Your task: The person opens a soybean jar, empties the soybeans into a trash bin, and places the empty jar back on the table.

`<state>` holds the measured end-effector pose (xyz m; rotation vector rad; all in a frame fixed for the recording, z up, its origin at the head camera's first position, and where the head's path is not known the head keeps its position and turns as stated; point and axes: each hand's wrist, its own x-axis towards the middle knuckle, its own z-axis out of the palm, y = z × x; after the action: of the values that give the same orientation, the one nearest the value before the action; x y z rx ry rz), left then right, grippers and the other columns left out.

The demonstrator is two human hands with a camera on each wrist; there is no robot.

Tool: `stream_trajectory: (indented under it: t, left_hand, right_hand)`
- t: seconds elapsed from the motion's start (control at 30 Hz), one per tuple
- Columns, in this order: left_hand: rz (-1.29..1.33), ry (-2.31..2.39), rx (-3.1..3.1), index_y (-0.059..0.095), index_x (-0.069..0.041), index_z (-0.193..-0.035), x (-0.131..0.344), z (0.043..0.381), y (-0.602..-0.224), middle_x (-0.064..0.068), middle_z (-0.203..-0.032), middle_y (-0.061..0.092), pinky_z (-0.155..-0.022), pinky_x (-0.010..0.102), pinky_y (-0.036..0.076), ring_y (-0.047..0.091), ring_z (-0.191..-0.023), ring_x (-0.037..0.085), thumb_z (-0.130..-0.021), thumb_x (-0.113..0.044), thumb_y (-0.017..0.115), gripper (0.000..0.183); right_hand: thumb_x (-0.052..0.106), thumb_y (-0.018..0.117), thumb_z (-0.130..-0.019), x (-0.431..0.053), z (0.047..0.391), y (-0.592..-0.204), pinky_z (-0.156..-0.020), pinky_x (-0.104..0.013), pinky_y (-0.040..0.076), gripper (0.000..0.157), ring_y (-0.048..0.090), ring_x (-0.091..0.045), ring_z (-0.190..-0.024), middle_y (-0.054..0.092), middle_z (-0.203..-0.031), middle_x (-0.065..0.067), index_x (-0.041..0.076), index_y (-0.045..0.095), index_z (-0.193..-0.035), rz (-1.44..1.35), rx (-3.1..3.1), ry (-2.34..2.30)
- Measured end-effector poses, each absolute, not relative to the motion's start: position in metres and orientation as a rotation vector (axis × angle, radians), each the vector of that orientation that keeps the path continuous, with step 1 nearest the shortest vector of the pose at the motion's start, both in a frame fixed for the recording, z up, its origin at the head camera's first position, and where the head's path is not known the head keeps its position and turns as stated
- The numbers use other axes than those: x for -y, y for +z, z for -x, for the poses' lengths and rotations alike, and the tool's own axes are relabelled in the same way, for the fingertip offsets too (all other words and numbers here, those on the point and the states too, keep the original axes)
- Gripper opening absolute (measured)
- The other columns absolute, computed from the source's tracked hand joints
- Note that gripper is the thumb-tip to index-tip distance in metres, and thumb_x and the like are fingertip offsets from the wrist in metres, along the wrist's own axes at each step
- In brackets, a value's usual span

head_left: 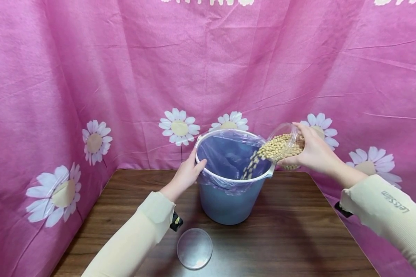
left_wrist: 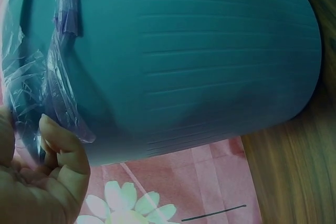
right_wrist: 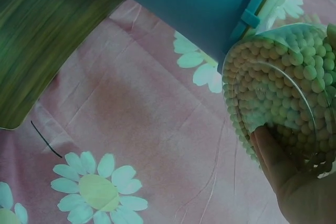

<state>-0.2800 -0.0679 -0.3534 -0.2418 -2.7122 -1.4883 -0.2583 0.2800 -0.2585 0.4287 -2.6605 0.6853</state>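
Observation:
A blue-grey bucket [head_left: 225,207] with a white rim stands on the table, lined with a thin purple plastic bag [head_left: 222,154]. My left hand [head_left: 187,171] grips the bucket's left rim, fingers over the edge and thumb on the near side; in the left wrist view the bag's folds [left_wrist: 63,87] hang beside the fingers. My right hand [head_left: 313,150] holds a clear plastic jar [head_left: 292,134], tipped to the left over the right rim. Soybeans [head_left: 279,146] fill much of the jar, and a stream of them falls into the bucket. The bottom inside the bucket is hidden.
A round clear lid [head_left: 194,248] lies flat on the wooden table [head_left: 284,246] in front of the bucket. Behind and at both sides hangs a pink cloth [head_left: 208,77] with white daisies, close to the table's edges.

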Motion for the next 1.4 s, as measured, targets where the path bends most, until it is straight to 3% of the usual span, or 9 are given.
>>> stream_trajectory:
  t: [0.2,0.43,0.57,0.67,0.73,0.93,1.13,1.4]
  left_hand:
    - [0.255,-1.496,2.707,0.017,-0.016,-0.15,0.068,0.28,-0.352,0.024,-0.132,0.048,-0.05,0.035,0.052,0.062,-0.06,0.025,-0.093,-0.036,0.05,0.069]
    - [0.259,-1.492,2.706,0.016,-0.013,-0.149,0.069,0.279,-0.354,0.023,-0.13,0.049,-0.049,0.033,0.05,0.06,-0.055,0.027,-0.093,-0.035,0.05,0.069]
    - [0.257,-1.478,2.711,0.016,-0.013,-0.15,0.069,0.279,-0.354,0.021,-0.099,0.061,-0.049,0.033,0.049,0.056,-0.049,0.023,-0.093,-0.037,0.05,0.07]
    - [0.252,-1.461,2.72,0.015,-0.013,-0.15,0.069,0.278,-0.354,0.016,-0.073,0.055,-0.047,0.031,0.047,0.051,-0.044,0.02,-0.093,-0.038,0.049,0.071]
    - [0.256,-1.459,2.714,0.015,-0.013,-0.15,0.07,0.278,-0.354,0.017,-0.076,0.057,-0.047,0.031,0.046,0.051,-0.044,0.019,-0.093,-0.038,0.05,0.071]
    - [0.275,-1.443,2.708,0.016,-0.014,-0.15,0.069,0.279,-0.352,0.023,-0.117,0.057,-0.051,0.03,0.047,0.057,-0.049,0.025,-0.093,-0.037,0.049,0.07]
    - [0.258,-1.437,2.726,0.016,-0.015,-0.15,0.068,0.278,-0.351,0.022,-0.117,0.057,-0.053,0.03,0.047,0.06,-0.056,0.031,-0.093,-0.038,0.049,0.07]
    - [0.287,-1.367,2.722,0.017,-0.014,-0.15,0.069,0.278,-0.351,0.018,-0.094,0.062,-0.068,0.034,0.048,0.056,-0.053,0.018,-0.093,-0.038,0.049,0.07]
  right_hand:
    - [0.045,0.09,-0.045,-0.278,0.258,-0.254,-0.09,-0.06,0.03,0.123,0.036,-0.042,-0.113,0.042,-0.124,-0.027,0.002,0.028,-0.142,-0.418,2.7,0.669]
    - [0.045,0.09,-0.045,-0.278,0.26,-0.252,-0.091,-0.061,0.03,0.124,0.037,-0.042,-0.113,0.042,-0.126,-0.028,0.001,0.027,-0.142,-0.441,2.724,0.65]
    - [0.046,0.09,-0.044,-0.279,0.262,-0.251,-0.09,-0.058,0.033,0.121,0.041,-0.038,-0.109,0.047,-0.121,-0.024,-0.001,0.031,-0.139,-0.465,2.72,0.634]
    - [0.046,0.09,-0.043,-0.278,0.265,-0.251,-0.085,-0.053,0.038,0.116,0.046,-0.032,-0.1,0.053,-0.111,-0.018,-0.001,0.037,-0.135,-0.488,2.709,0.604]
    - [0.046,0.091,-0.043,-0.277,0.266,-0.25,-0.082,-0.051,0.039,0.114,0.047,-0.031,-0.098,0.054,-0.108,-0.016,0.0,0.039,-0.133,-0.496,2.708,0.594]
    - [0.046,0.09,-0.043,-0.277,0.266,-0.247,-0.086,-0.052,0.032,0.116,0.043,-0.036,-0.1,0.05,-0.113,-0.023,-0.001,0.037,-0.134,-0.48,2.737,0.531]
    - [0.05,0.089,-0.042,-0.276,0.268,-0.244,-0.083,-0.049,0.03,0.115,0.046,-0.035,-0.096,0.052,-0.107,-0.022,0.001,0.039,-0.133,-0.469,2.745,0.44]
    - [0.047,0.089,-0.043,-0.275,0.269,-0.243,-0.084,-0.049,0.03,0.111,0.046,-0.034,-0.097,0.053,-0.106,-0.02,0.002,0.04,-0.132,-0.475,2.742,0.424]
